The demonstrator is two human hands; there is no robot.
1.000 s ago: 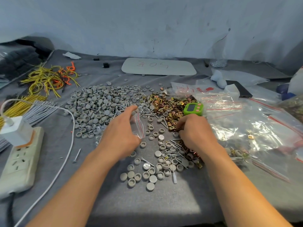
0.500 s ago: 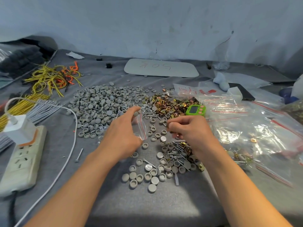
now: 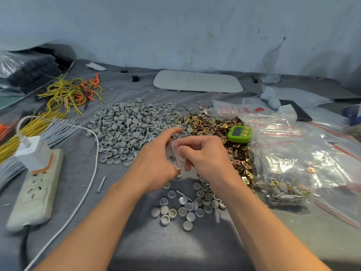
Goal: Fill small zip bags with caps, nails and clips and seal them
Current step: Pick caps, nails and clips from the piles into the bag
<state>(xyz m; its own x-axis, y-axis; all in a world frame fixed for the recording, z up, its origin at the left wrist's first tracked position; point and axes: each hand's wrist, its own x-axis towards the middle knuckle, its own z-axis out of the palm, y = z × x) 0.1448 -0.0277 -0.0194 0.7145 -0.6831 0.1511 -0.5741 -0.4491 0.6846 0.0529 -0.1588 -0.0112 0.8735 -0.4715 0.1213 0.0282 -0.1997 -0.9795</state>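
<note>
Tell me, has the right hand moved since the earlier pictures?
Yes. The right hand went left, from below the green plastic timer to the small clear zip bag.

Two hands show, the left hand [image 3: 155, 166] and the right hand [image 3: 207, 155], with one small zip bag [image 3: 175, 153] between them. On the tabletop [image 3: 175, 249] lie one green timer [image 3: 239, 133], one power strip [image 3: 36, 190] carrying one white charger [image 3: 33, 152], one white board [image 3: 197, 82] and one stray nail [image 3: 101, 184]. About twenty loose caps [image 3: 172, 212] sit nearest. The grey cap heap [image 3: 125, 126] and the brass clip heap [image 3: 213, 128] are each one pile, uncountable.
</note>
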